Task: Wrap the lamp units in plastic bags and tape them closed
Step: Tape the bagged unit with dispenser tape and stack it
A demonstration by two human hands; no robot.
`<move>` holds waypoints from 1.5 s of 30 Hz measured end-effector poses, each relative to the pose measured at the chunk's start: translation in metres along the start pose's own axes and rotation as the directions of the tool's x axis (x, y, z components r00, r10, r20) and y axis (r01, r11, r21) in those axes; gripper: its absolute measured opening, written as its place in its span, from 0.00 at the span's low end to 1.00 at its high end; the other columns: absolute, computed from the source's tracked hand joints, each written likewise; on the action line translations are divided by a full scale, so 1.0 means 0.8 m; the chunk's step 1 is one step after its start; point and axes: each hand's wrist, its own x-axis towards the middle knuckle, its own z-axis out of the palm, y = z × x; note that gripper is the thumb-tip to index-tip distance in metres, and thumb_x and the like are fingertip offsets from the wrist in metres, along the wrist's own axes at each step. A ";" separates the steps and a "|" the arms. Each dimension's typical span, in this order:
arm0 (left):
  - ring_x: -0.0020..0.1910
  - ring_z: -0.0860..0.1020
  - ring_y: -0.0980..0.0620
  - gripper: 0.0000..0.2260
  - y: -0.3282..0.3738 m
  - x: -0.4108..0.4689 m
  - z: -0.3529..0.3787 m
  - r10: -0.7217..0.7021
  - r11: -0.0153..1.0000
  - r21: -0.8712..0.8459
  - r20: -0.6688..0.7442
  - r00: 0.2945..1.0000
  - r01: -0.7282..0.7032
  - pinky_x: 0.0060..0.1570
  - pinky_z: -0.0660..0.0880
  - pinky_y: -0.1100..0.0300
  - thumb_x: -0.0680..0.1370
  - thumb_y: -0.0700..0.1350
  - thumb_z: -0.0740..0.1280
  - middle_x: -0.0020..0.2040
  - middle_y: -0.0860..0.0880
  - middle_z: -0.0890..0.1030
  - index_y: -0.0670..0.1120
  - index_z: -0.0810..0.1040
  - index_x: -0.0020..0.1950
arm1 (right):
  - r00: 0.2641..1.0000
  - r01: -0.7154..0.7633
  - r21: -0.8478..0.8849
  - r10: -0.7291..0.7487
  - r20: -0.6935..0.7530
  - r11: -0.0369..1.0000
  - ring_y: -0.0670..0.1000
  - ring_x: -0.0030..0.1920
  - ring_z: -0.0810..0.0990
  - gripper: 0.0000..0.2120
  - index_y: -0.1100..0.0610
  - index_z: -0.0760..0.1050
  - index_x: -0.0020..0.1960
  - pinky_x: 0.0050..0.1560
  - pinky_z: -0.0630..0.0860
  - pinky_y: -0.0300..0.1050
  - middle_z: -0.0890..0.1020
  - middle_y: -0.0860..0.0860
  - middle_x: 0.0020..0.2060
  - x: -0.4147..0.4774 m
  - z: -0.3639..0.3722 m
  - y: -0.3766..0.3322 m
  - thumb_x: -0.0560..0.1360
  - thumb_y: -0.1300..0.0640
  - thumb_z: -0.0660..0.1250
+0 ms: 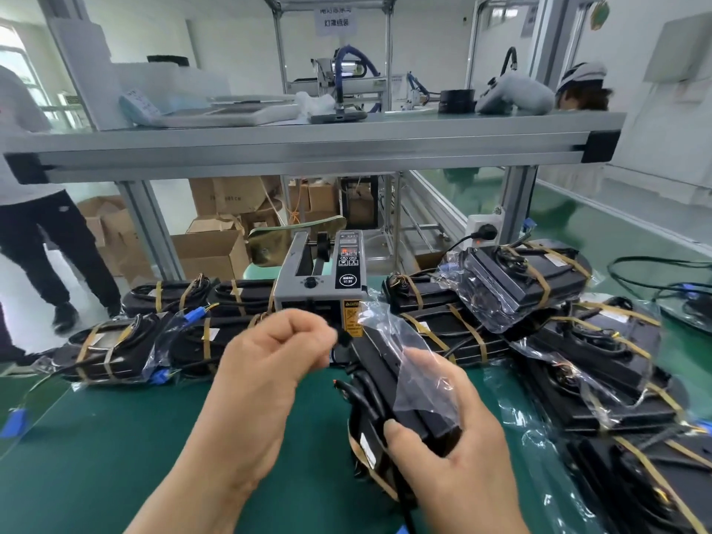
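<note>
Right hand [454,452]: lamp unit [389,383] grasped at lower centre right of the frame, thumb laid on its near end; plastic bag [408,352] draped over its far part; left hand [266,364]: fingers curled at frame centre, whether anything is pinched cannot be told; green mat [115,437] beneath; tape dispenser [323,275] set just behind the hands; bagged units [570,341] stacked at right; strapped units [200,341] laid at left.

Green bench [115,449], bagged lamp units [601,383], grey tape dispenser [319,279], black cables [662,275]
</note>
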 end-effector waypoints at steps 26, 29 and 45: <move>0.31 0.73 0.55 0.07 0.006 -0.010 0.033 -0.110 0.918 0.387 0.029 0.993 0.091 0.34 0.71 0.64 0.71 0.49 0.74 0.33 0.43 0.80 0.48 0.82 0.36 | 0.994 0.036 0.134 -0.021 -0.112 0.990 0.39 0.54 0.83 0.22 0.34 0.80 0.55 0.51 0.76 0.38 0.85 0.35 0.50 -0.004 0.016 0.001 0.73 0.32 0.51; 0.30 0.71 0.55 0.06 0.005 -0.012 0.034 -0.098 0.910 0.407 0.016 0.995 0.083 0.32 0.69 0.65 0.71 0.48 0.75 0.29 0.50 0.76 0.48 0.82 0.36 | 0.994 0.047 0.141 -0.032 -0.108 0.989 0.39 0.55 0.82 0.22 0.34 0.80 0.56 0.50 0.76 0.34 0.84 0.34 0.51 -0.004 0.017 0.001 0.74 0.32 0.51; 0.28 0.69 0.63 0.09 -0.012 -0.017 0.033 0.013 0.899 0.437 -0.056 0.998 0.013 0.29 0.69 0.71 0.65 0.55 0.70 0.29 0.60 0.71 0.61 0.75 0.43 | 0.996 0.071 0.212 -0.058 -0.065 0.975 0.41 0.53 0.84 0.20 0.35 0.81 0.57 0.49 0.78 0.31 0.86 0.38 0.50 -0.006 0.020 0.000 0.75 0.34 0.53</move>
